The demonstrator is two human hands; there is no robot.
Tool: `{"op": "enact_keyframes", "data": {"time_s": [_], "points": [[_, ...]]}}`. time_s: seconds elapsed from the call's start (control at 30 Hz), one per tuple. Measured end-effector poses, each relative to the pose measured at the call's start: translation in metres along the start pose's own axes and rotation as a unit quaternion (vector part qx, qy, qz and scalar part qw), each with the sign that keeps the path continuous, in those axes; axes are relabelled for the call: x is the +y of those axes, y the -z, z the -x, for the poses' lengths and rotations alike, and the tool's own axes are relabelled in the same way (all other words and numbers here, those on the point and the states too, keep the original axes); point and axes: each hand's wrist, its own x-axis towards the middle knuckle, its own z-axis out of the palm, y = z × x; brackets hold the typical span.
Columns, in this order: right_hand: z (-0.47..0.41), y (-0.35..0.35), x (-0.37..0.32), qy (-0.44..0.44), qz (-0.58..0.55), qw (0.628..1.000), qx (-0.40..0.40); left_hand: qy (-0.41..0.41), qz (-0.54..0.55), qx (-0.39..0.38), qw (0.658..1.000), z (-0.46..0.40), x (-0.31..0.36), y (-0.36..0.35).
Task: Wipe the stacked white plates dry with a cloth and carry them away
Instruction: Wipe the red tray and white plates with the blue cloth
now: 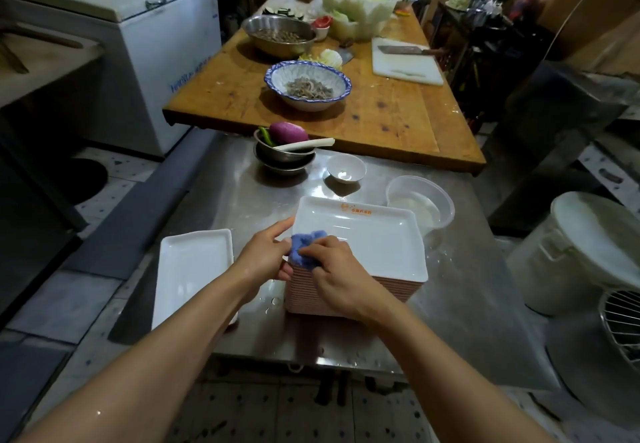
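blue cloth (306, 248) pinched in right hand (337, 274) fingers at stack corner; left hand (266, 255) gripped top plate (367, 238) edge, probably steadying.

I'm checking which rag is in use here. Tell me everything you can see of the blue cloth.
The blue cloth is small, bunched and fuzzy, like microfibre. It sits on the near left corner of the top plate of the stack. The right hand presses it from above, and the left hand touches its left edge. Most of it is hidden under the fingers.
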Motion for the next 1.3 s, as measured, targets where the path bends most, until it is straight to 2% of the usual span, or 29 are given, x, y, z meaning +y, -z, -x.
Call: {"op": "enact_keyframes", "data": {"time_s": [0.13, 0.33, 0.53, 0.63, 1.0, 1.1, 1.17, 1.2, 1.23, 1.3], "points": [[-0.017, 0.003, 0.007, 0.006, 0.03, 0.999, 0.021, -0.003, -0.047, 0.019, 0.999, -0.001, 0.001, -0.005], [-0.055, 0.009, 0.023, -0.038, 0.116, 0.99, 0.073, -0.017, -0.127, 0.071, 0.989, -0.004, 0.003, -0.013], [-0.021, 0.037, 0.07, -0.118, 0.225, 0.958, 0.131, -0.022, -0.149, 0.083, 0.985, -0.001, 0.004, -0.015], [0.003, 0.049, 0.084, -0.14, 0.239, 0.952, 0.127, -0.024, -0.153, 0.097, 0.983, 0.0, 0.003, -0.018], [0.067, 0.048, 0.075, -0.065, 0.245, 0.965, 0.07, -0.044, -0.209, 0.134, 0.968, 0.001, -0.001, -0.024], [0.073, 0.058, 0.079, -0.077, 0.216, 0.97, 0.086, -0.042, -0.23, 0.136, 0.963, 0.002, 0.001, -0.025], [0.081, 0.067, 0.084, -0.109, 0.149, 0.974, 0.132, -0.041, -0.274, 0.154, 0.948, 0.006, 0.003, -0.026], [0.086, 0.071, 0.087, -0.129, 0.104, 0.972, 0.165, -0.051, -0.32, 0.178, 0.929, 0.009, 0.004, -0.029], [0.092, 0.074, 0.089, -0.146, 0.059, 0.967, 0.199, -0.077, -0.37, 0.206, 0.903, 0.014, 0.006, -0.033], [0.102, 0.08, 0.093, -0.169, -0.021, 0.953, 0.249, -0.189, -0.432, 0.235, 0.85, 0.025, 0.009, -0.047]]}}
